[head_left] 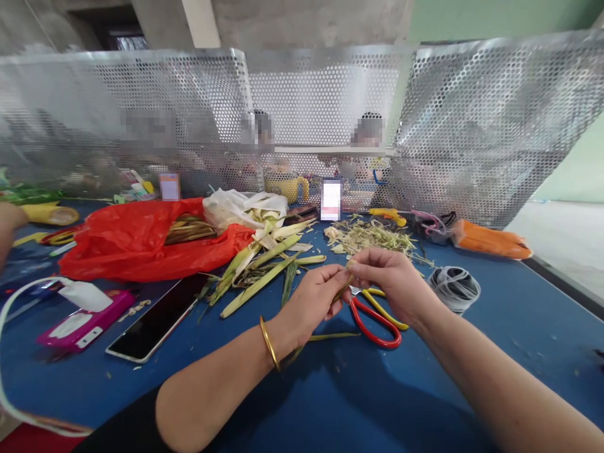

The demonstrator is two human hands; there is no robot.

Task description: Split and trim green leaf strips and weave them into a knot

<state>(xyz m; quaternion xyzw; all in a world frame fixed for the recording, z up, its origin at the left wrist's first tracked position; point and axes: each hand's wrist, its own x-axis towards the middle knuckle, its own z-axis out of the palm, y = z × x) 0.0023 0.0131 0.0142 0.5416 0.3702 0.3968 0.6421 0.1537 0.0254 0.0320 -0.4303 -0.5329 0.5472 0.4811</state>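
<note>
While hands (314,292) (389,277) pinch leaf (347,282), scissors (359,321) rest.

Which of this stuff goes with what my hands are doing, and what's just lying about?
Likely in the job:
- plant piece in both hands
- long leaves
- shredded strips
- scissors

Seemingly just lying about:
- dark-screened phone
- magenta box
- yellow mug

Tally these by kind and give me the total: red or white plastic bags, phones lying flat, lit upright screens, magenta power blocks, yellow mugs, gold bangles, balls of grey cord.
Plastic bags, red bag and white bag: 2
Flat phone: 1
Lit upright screens: 2
Magenta power block: 1
Yellow mug: 1
Gold bangle: 1
Ball of grey cord: 1
Total: 9
</note>
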